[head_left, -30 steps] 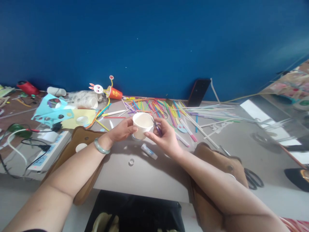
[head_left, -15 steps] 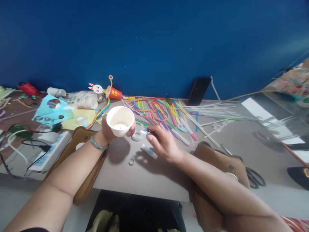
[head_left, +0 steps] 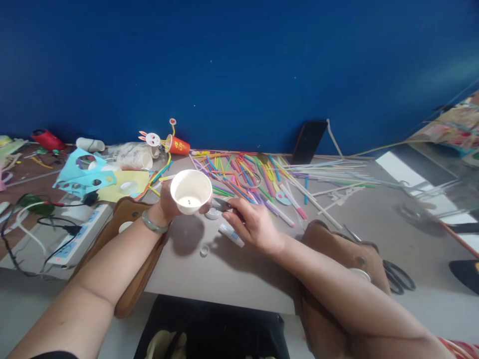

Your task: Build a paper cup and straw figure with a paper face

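Grasped a plain white paper cup (head_left: pixel 191 192) in the left hand (head_left: pixel 168 203), above the grey tabletop (head_left: pixel 239 284), with fingers curled round behind and fingertips against the right side. Tipped the open mouth toward the camera, exposing small dark marks on the inside bottom. Wore a pale green bangle (head_left: pixel 154 222) on the left wrist.

Pinched a slim dark tool (head_left: pixel 221 204) between thumb and curled fingers of the right hand (head_left: pixel 252 223), pointing toward the left fingertips at the cup's side; could not tell whether touching or just apart.

Had a clear roll of tape (head_left: pixel 212 214) on the tabletop, partly hidden between the hands, plus a white-and-blue plastic tube (head_left: pixel 231 234) below the right hand and a small clear ring (head_left: pixel 204 251) nearer the body. Faced a loose spread of multicoloured thin sticks (head_left: pixel 258 187) beyond the hands, a red-orange paper cup (head_left: pixel 179 145) on its side next to a white rabbit-face cutout (head_left: pixel 152 139), and a black phone (head_left: pixel 310 142) leaning against the blue wall (head_left: pixel 239 75). Reached over one brown padded shape (head_left: pixel 125 212) with the left forearm and another, near black-handled scissors (head_left: pixel 398 277), with the right.
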`<action>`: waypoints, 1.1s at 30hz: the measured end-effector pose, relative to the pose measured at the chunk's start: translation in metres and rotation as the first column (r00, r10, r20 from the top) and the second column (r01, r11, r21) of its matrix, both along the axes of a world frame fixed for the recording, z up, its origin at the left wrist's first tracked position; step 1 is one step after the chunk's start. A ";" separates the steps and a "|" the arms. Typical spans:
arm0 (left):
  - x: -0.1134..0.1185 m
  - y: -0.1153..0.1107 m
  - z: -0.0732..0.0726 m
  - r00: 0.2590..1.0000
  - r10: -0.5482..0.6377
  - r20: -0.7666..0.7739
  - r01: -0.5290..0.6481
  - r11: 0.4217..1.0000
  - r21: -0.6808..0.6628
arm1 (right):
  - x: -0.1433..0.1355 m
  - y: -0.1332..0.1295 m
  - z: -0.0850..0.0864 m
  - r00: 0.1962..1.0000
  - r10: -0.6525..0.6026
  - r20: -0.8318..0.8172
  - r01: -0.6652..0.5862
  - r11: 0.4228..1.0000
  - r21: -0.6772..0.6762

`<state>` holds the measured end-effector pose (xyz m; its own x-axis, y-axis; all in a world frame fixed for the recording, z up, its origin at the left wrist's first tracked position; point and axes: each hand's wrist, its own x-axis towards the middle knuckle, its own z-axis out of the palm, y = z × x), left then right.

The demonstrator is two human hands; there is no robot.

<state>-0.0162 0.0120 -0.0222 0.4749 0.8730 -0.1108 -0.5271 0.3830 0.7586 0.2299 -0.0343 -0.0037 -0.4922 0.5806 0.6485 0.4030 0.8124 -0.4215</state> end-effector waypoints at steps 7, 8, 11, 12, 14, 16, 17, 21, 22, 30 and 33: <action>0.020 -0.008 0.011 0.996 0.063 -0.066 -0.053 0.988 0.143 | 0.000 -0.002 0.006 0.992 -0.120 0.050 0.123 0.989 -0.080; 0.021 -0.008 0.011 0.996 0.071 -0.056 -0.063 0.989 0.130 | -0.001 -0.002 0.006 0.991 -0.124 0.057 0.129 0.988 -0.084; 0.022 -0.008 0.010 0.997 0.071 0.006 -0.071 0.993 0.096 | -0.001 -0.004 0.007 0.987 -0.139 0.079 0.147 0.985 -0.093; 0.021 -0.007 0.010 0.997 0.079 0.025 -0.081 0.993 0.080 | -0.001 -0.004 0.007 0.986 -0.142 0.082 0.150 0.985 -0.091; 0.020 -0.007 0.009 0.993 0.106 0.050 -0.108 0.993 0.046 | -0.001 -0.005 0.007 0.986 -0.145 0.084 0.152 0.985 -0.084; 0.019 -0.006 0.008 0.991 0.120 0.066 -0.121 0.992 0.021 | -0.001 -0.005 0.007 0.986 -0.142 0.083 0.149 0.985 -0.082; 0.019 -0.006 0.007 0.991 0.116 0.069 -0.117 0.993 0.016 | -0.001 -0.005 0.007 0.986 -0.140 0.086 0.148 0.985 -0.084; 0.019 -0.006 0.005 0.991 0.123 0.056 -0.126 0.991 0.035 | -0.001 -0.005 0.007 0.984 -0.148 0.100 0.156 0.984 -0.085; 0.020 -0.006 0.006 0.991 0.128 0.049 -0.130 0.990 0.050 | -0.001 -0.005 0.007 0.983 -0.152 0.100 0.160 0.984 -0.081; 0.027 -0.009 0.019 0.996 0.087 0.007 -0.086 0.980 0.179 | -0.002 -0.002 0.006 0.983 -0.164 0.084 0.171 0.981 -0.093; 0.027 -0.007 0.019 0.996 0.094 -0.009 -0.091 0.977 0.191 | -0.001 -0.002 0.006 0.983 -0.163 0.082 0.171 0.981 -0.093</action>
